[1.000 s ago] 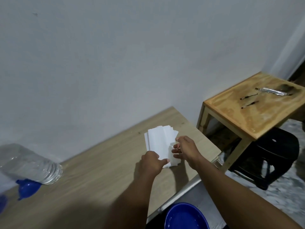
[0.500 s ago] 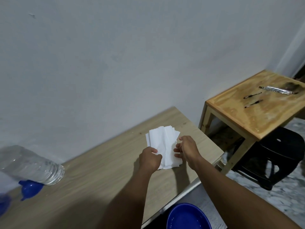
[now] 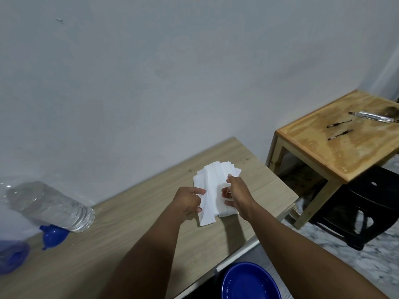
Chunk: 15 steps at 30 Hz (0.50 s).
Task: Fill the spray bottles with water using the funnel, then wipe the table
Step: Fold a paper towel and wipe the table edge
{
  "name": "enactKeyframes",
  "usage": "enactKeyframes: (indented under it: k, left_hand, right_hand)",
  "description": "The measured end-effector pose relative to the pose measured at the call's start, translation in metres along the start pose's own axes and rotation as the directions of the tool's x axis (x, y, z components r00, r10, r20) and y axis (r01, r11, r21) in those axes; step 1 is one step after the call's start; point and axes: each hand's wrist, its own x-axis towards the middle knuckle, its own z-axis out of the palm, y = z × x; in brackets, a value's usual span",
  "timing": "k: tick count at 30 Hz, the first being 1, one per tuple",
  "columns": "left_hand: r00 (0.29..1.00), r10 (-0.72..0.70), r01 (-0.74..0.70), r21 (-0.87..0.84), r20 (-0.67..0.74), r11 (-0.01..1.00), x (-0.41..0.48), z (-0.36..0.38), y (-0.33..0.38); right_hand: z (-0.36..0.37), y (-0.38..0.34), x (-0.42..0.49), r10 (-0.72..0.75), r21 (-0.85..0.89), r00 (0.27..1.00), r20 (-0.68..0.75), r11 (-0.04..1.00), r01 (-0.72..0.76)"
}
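A stack of white paper tissues (image 3: 212, 180) lies near the right end of the light wooden table (image 3: 129, 212). My left hand (image 3: 187, 200) pinches the left edge of a tissue sheet. My right hand (image 3: 236, 192) grips the right side of the stack, fingers curled around a sheet. A blue funnel (image 3: 53, 235) lies on its side at the table's left, beside a large clear water bottle (image 3: 49, 205). A blue spray bottle (image 3: 11, 256) is partly cut off at the left edge.
A blue basin (image 3: 250, 281) sits below the table's front edge. To the right stands a lower plywood table (image 3: 336, 147) with two pens and a foil packet, and a black plastic stool (image 3: 371, 203) beside it. A grey wall backs the table.
Both hands stayed on the tissue stack. The left hand's fingers have shifted to pinch a sheet that now hangs out below the stack's near edge.
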Motion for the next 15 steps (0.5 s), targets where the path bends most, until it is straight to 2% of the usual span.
enactKeyframes:
  k: [10,15]
  left_hand:
    - [0.986,0.089,-0.097,-0.047,-0.139,0.994,-0.007,-0.014,-0.003]
    - [0.987,0.062,-0.076,-0.091,-0.148,0.993,-0.010,-0.022,-0.003]
  right_hand:
    - [-0.002,0.003,0.000,-0.044,-0.095,0.998,-0.037,0.995,0.040]
    - [0.003,0.006,-0.001,-0.077,-0.224,0.997,0.008,0.972,0.077]
